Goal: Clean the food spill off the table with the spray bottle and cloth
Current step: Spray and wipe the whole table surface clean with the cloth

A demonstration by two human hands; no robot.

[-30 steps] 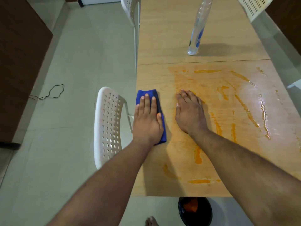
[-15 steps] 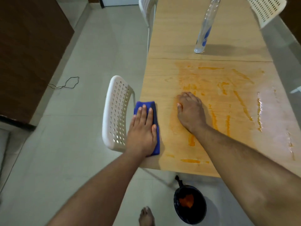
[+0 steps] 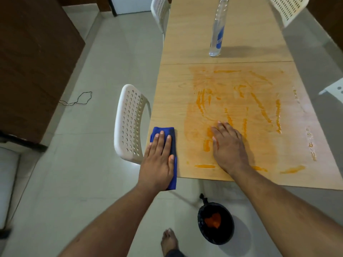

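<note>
An orange food smear [image 3: 239, 108] covers the near half of the wooden table [image 3: 170, 86]. My left hand [image 3: 157, 160] lies flat, fingers straight, on a folded blue cloth [image 3: 171, 134] at the table's near left corner; the cloth's near end hangs past the edge. My right hand [image 3: 229, 147] rests palm down on the smear, a hand's width right of the cloth. A clear spray bottle [image 3: 217, 32] with a blue label stands upright on the far half of the table, well beyond both hands.
A white perforated chair [image 3: 130, 123] stands against the table's left side, next to the cloth. More white chairs [image 3: 160, 13] sit at the far left and far right. On the floor below the near edge stands a black bin [image 3: 215, 223] with orange waste, beside my bare foot [image 3: 168, 240].
Both hands have slid toward the table's near edge, the left dragging the cloth until its end overhangs. The view has pulled back, showing more of the bin and floor.
</note>
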